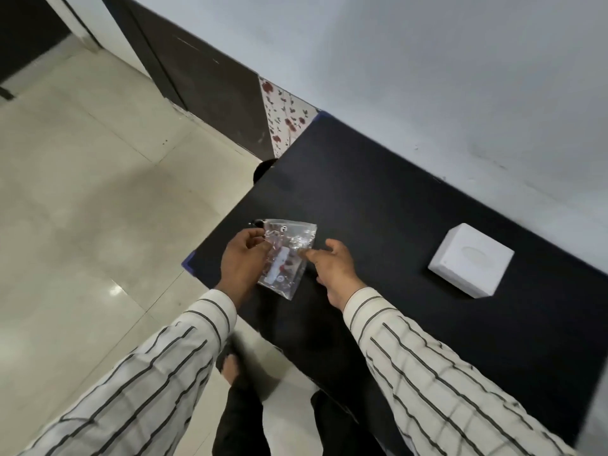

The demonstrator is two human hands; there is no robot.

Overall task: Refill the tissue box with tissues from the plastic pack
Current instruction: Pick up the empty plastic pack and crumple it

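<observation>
A clear plastic pack (pixel 287 255) with printed marks is held above the left end of the black table (pixel 378 199). My left hand (pixel 241 261) grips its left edge near the top corner. My right hand (pixel 332 268) pinches the pack's right side between thumb and fingers. The pack looks flat and see-through, and I cannot tell what it holds. A white square tissue box (pixel 470 260) with an oval slot on top stands on the table to the right, well apart from both hands.
The table runs along a grey wall (pixel 427 77). Beige floor tiles (pixel 82 192) lie to the left. A dark door (pixel 204 93) and a floral panel (pixel 286 116) stand at the back. My feet show below near the table's front edge.
</observation>
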